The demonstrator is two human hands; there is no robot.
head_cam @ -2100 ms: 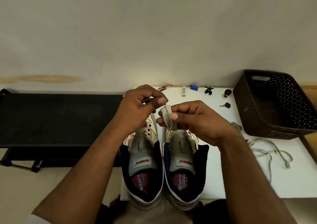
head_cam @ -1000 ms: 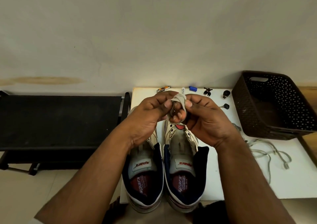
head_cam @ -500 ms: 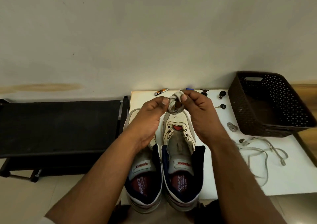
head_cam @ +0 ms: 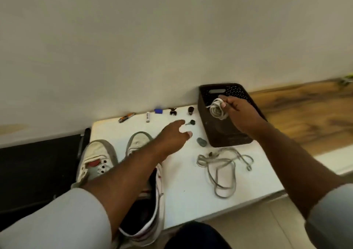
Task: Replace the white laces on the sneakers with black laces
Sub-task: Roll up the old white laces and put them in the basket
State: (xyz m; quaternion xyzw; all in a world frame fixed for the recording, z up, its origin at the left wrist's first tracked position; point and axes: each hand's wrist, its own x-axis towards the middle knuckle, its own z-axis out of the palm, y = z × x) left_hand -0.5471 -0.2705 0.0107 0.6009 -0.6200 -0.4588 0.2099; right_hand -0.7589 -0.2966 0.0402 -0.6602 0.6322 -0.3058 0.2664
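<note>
Coiled white lace held over the basket

The coiled white lace (head_cam: 217, 111) looks light, soft and floppy, so pinching across the whole bundle suits it; the right hand (head_cam: 241, 115) pinches it above the brown basket (head_cam: 225, 140), while the left hand (head_cam: 172, 135) hovers with an empty, loose grip over the worktop (head_cam: 183, 182).

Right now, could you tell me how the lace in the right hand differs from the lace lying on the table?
The held lace is wound into a compact coil; the loose lace sprawls in open loops. The held lace is pinched by the right hand above the brown basket; the loose lace rests on the white table beside that basket. Both are pale, greyish-white laces.
</note>
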